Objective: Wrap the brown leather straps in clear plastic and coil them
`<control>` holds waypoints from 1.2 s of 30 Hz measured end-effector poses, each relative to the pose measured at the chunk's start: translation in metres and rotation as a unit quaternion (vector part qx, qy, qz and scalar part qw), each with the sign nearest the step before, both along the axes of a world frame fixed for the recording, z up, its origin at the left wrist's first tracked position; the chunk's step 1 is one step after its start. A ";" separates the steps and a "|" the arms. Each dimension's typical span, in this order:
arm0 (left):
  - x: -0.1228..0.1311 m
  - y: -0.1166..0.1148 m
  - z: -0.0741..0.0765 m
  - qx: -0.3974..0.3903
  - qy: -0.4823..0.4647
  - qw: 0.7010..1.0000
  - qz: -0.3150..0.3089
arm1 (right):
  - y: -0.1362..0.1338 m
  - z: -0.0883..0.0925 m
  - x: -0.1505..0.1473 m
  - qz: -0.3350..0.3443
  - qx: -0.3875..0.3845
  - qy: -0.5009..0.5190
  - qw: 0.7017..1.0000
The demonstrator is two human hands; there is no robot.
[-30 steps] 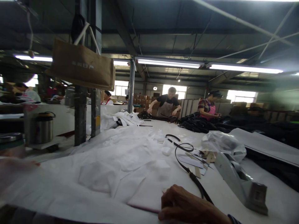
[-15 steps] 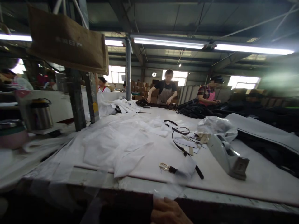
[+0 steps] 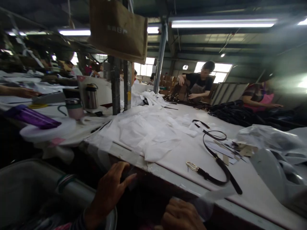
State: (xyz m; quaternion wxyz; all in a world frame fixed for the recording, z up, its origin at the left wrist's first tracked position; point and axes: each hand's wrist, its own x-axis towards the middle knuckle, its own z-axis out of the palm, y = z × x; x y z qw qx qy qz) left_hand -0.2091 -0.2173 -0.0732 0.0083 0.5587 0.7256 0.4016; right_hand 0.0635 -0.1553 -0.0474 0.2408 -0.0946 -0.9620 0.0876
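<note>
My left hand point(image 3: 107, 191) is in front of the table edge, thumb apart from the fingers, with no clear object in its grasp. Lower and to the right, my right hand point(image 3: 181, 214) has its fingers curled around a piece of thin translucent plastic film point(image 3: 203, 204), which sticks out past the hand over the table edge. On the tabletop beyond lies a dark leather strap point(image 3: 216, 182) with a gold clasp point(image 3: 192, 166); its length loops away toward the back. A heap of thin white sheets point(image 3: 148, 131) spreads to the left of the strap.
A grey tape dispenser point(image 3: 271, 175) and crumpled clear plastic point(image 3: 268, 135) stand at the right. Paper scraps point(image 3: 220, 150) lie by the strap. A large bin point(image 3: 48, 172) is at lower left, below a purple bottle point(image 3: 33, 117) and a mug point(image 3: 74, 108). Co-workers handle dark straps behind.
My view has swung left, so the table things sit further right. My left hand has come into view. The film no longer covers the strap near its clasp.
</note>
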 end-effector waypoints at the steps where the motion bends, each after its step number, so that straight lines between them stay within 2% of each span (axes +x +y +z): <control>1: 0.005 0.002 -0.007 -0.012 -0.010 1.000 0.016 | 0.005 0.015 -0.001 -0.020 -0.012 0.001 1.000; 5: 0.026 0.008 -0.030 -0.009 -0.051 0.996 0.075 | 0.050 0.082 -0.027 -0.130 -0.073 0.019 0.989; 7: 0.031 0.010 -0.033 0.016 -0.074 0.994 0.078 | 0.081 0.102 -0.053 -0.166 -0.045 0.037 0.984; 8: 0.032 0.010 -0.032 0.030 -0.090 0.993 0.072 | 0.097 0.107 -0.068 -0.182 -0.026 0.021 0.983; 10: 0.030 0.007 -0.027 0.052 -0.131 0.989 0.050 | 0.124 0.107 -0.096 -0.204 0.004 -0.039 0.978; 13: 0.023 -0.007 -0.013 0.061 -0.202 0.977 0.007 | 0.150 0.091 -0.128 -0.205 0.019 -0.136 0.969; 16: 0.013 -0.026 0.002 0.066 -0.248 0.966 -0.033 | 0.164 0.072 -0.145 -0.192 0.005 -0.160 0.968; 19: 0.002 -0.042 0.014 0.044 -0.314 0.947 -0.060 | 0.173 0.060 -0.149 -0.183 -0.015 -0.150 0.972; 23: -0.007 -0.048 0.020 -0.024 -0.472 0.874 -0.111 | 0.167 0.064 -0.145 -0.182 -0.021 -0.114 0.976; 25: -0.008 -0.045 0.021 -0.040 -0.518 0.846 -0.119 | 0.149 0.072 -0.141 -0.131 -0.021 -0.089 0.987; 26: -0.008 -0.043 0.022 -0.046 -0.526 0.841 -0.117 | 0.136 0.076 -0.139 -0.087 -0.021 -0.083 0.992; 28: -0.007 -0.039 0.024 -0.057 -0.523 0.843 -0.109 | 0.109 0.082 -0.138 0.011 -0.014 -0.099 0.995; 30: -0.007 -0.034 0.026 -0.062 -0.513 0.851 -0.099 | 0.085 0.083 -0.139 0.074 0.017 -0.143 0.987; 33: -0.008 -0.030 0.026 -0.057 -0.493 0.863 -0.096 | 0.067 0.077 -0.144 0.098 0.069 -0.185 0.975; 36: -0.009 -0.032 0.028 -0.056 -0.469 0.876 -0.098 | 0.065 0.067 -0.147 0.100 0.073 -0.173 0.977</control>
